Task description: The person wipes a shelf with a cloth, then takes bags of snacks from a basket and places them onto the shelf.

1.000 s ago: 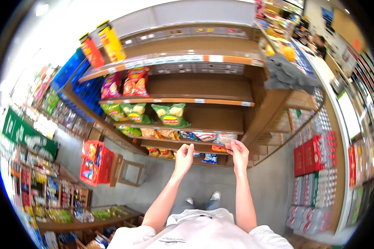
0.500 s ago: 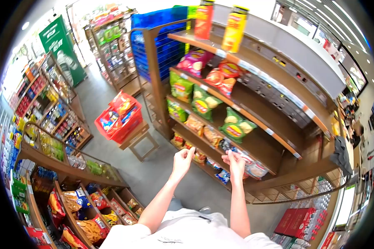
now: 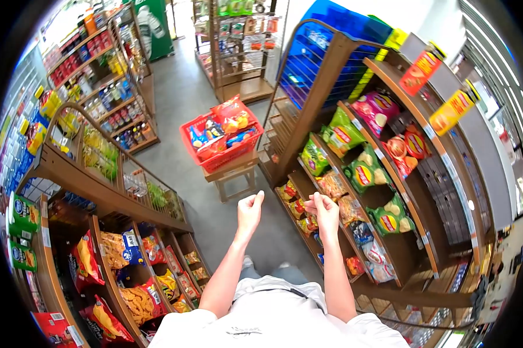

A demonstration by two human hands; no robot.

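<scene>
My left hand (image 3: pixel 249 216) is raised over the aisle floor, fingers curled into a loose fist with nothing visible in it. My right hand (image 3: pixel 324 216) is level with it to the right, its thumb and fingers pinched together, and no object shows there either. Beyond my hands, a red shopping basket (image 3: pixel 229 152) full of snack bags sits on a wooden stool (image 3: pixel 236 174). A red chip bag (image 3: pixel 233 116) lies on top of its contents. Nearest to my right hand is a shelf of snack packs (image 3: pixel 331 184).
The right shelf unit holds green chip bags (image 3: pixel 391 216), a purple bag (image 3: pixel 375 110), and red and yellow chip canisters (image 3: pixel 452 109). On the left, a snack rack (image 3: pixel 113 278) stands close by. A wire display stand (image 3: pixel 244 78) is behind the basket.
My view has turned left, so the basket and stool now appear nearer the middle and the right shelf looks more tilted. Both hands keep much the same pose before me.
</scene>
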